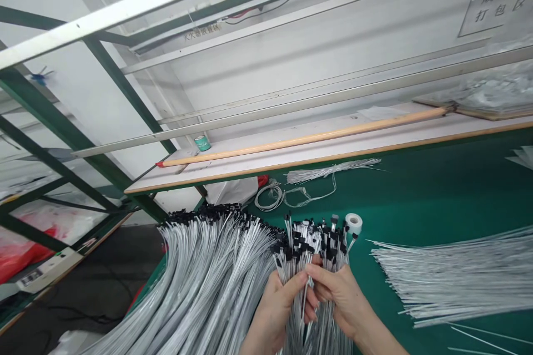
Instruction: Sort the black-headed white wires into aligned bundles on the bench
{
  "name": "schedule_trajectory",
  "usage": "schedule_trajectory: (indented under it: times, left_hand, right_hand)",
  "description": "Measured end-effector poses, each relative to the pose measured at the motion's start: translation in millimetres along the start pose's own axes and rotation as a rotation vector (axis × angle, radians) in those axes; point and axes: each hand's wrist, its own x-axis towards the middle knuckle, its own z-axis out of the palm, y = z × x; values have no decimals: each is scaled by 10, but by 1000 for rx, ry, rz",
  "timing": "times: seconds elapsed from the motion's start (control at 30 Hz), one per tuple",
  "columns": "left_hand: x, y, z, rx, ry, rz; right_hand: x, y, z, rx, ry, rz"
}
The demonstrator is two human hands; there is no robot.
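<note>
My left hand (278, 305) is wrapped round a bundle of thin grey-white cables (295, 321) with black connectors (306, 241) at their upper ends. Around the right part of the same bundle, my right hand (343, 294) is closed too, its thumb near the left thumb. The cables stand roughly upright in my hands, and their lower ends run out of the frame. Just left of my hands lies a large mass of similar cables (200, 283), also tipped with black connectors.
On the green tabletop (387, 188) rest a white tape roll (353, 223), coiled cable (270, 197), a tied bundle (310, 173) and a wide cable pile (458, 274) at right. Behind, a shelf (258, 152) holds a long wooden pole (303, 137) and a green can (202, 142).
</note>
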Motion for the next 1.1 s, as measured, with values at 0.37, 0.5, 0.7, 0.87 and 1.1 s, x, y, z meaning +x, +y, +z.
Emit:
schedule_trajectory:
  times: [0.37, 0.5, 0.7, 0.87, 1.1]
  left_hand:
    - [7, 21, 6, -15, 9, -34]
    - [19, 1, 18, -13, 14, -24]
    - [67, -78, 3, -14, 39, -9]
    - [61, -75, 5, 10, 58, -4]
    - [34, -27, -63, 18, 274, 10]
  right_hand:
    - [1, 9, 10, 44, 27, 47]
    - [-17, 2, 30, 46, 75, 5]
    - [-35, 13, 68, 48, 134, -27]
    - [-13, 56, -1, 44, 143, -27]
    - [-3, 26, -252, -12, 335, 78]
